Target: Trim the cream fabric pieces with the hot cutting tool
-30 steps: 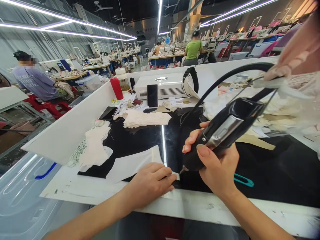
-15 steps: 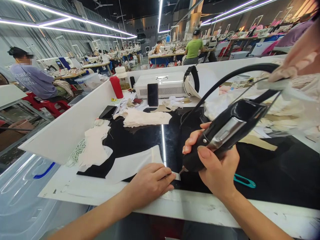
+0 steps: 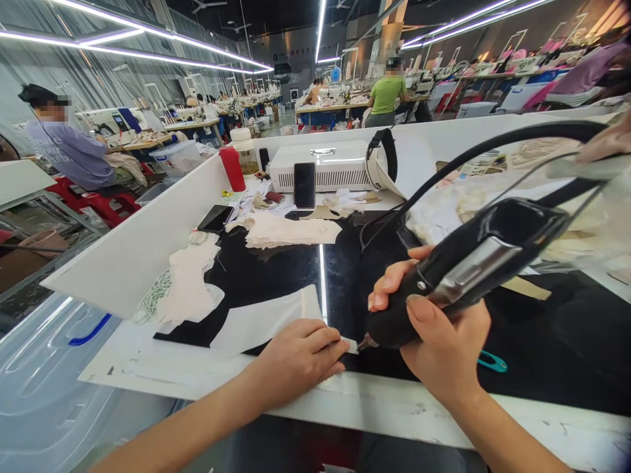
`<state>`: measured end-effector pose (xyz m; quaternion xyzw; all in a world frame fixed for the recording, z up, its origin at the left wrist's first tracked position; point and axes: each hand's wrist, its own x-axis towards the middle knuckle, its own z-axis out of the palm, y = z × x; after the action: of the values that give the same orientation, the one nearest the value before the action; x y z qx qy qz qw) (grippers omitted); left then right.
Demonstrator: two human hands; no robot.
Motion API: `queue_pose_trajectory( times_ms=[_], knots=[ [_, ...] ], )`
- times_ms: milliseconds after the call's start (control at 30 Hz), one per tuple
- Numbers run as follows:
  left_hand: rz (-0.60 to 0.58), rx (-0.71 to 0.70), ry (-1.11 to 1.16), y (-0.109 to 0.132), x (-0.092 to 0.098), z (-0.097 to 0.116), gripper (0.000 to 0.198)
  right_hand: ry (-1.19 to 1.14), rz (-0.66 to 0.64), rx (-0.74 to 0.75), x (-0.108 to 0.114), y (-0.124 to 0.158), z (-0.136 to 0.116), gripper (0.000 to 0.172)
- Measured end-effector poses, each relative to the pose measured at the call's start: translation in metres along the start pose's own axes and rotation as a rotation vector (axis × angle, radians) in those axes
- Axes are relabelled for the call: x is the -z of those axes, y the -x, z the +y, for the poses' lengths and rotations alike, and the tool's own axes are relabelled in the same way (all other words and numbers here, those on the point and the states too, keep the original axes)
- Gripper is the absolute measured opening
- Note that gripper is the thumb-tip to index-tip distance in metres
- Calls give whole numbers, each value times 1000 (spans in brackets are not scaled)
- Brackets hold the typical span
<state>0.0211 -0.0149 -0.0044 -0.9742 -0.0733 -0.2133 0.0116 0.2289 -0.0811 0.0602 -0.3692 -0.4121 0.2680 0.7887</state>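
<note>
The right hand [image 3: 438, 341] has its grip wrapped tight round a black hand tool [image 3: 468, 269], thumb on top. The tool's small metal tip [image 3: 365, 341] sits low over the black desk [image 3: 276, 276], just beside the end of a white fabric piece [image 3: 261, 322]; whether it touches is too small to tell. The left hand [image 3: 296, 358] lies knuckles-up on that end, fingertips tucked under, so I cannot tell if its grip pinches the cloth or only presses it. The tool's cord [image 3: 468, 148] arcs right, cut off by the frame. A teal handle [image 3: 491, 360] shows behind the right wrist, the rest hidden.
</note>
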Motion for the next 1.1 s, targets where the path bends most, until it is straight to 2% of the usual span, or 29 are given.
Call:
queue_pose_trajectory(
  times_ms=[233,533,633,867,1100],
  knots=[
    [65,0,52,-2,1,-1,28,19,7,-12,0,5,1,43],
    [109,169,296,-2,14,-12,24,-8,-8,-9,1,5,0,45],
    [119,177,325,-1,16,-15,24,4,-5,-6,1,4,-2,45],
    [94,165,300,3,6,-17,23,30,18,20,3,2,-2,44],
    [108,164,291,3,-1,-17,25,-21,31,34,-5,-6,-5,45]
  ],
)
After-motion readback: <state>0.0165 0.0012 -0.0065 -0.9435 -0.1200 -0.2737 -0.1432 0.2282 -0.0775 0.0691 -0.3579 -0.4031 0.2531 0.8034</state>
